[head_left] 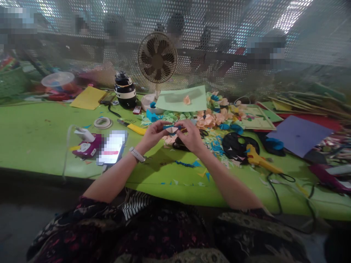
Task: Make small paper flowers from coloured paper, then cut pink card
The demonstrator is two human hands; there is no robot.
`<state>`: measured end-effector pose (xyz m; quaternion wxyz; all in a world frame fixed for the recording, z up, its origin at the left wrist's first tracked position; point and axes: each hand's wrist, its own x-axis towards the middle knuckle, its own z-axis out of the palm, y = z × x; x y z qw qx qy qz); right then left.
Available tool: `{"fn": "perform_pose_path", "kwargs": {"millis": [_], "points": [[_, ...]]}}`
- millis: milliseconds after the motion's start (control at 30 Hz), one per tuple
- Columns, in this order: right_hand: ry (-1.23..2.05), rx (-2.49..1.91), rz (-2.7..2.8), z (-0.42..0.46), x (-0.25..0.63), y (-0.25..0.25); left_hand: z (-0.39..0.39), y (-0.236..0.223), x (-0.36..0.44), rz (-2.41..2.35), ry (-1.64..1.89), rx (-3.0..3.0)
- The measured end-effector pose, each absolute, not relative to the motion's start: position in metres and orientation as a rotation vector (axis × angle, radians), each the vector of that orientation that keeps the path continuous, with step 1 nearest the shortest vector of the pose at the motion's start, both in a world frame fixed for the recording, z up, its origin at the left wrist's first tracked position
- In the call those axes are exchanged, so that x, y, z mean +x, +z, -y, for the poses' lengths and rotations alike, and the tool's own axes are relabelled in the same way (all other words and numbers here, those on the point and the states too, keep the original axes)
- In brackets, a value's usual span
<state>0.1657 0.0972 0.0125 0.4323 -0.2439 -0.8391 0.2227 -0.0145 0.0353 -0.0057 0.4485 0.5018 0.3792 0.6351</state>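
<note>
Paper piece [172,129]: pale, perhaps with blue, held above the green table [55,128]; its folds are too small to read.
Left hand [155,133]: pinching one side.
Right hand [191,136]: pinching the other.
Handling: light, even fingertip pressure should spare the creases.
Glue gun [257,160]: lying rightward.

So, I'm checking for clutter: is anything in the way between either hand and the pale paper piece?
Nothing visible: the left hand and right hand meet right at the pale paper piece. Blue paper shows beside it, between the hands, without blocking either.
</note>
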Motion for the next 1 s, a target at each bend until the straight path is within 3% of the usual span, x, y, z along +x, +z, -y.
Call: {"fn": "perform_pose_path", "kwargs": {"millis": [733, 1000], "points": [[0.192, -0.538, 2.256, -0.0931, 0.1606, 0.0025, -0.0328, -0.0051, -0.0132, -0.938, 1.582, 0.998], [0.262, -0.542, 2.174, -0.0911, 0.1630, 0.0078, -0.0297, 0.0010, -0.0153, -0.965, 1.605, 1.122]]}}
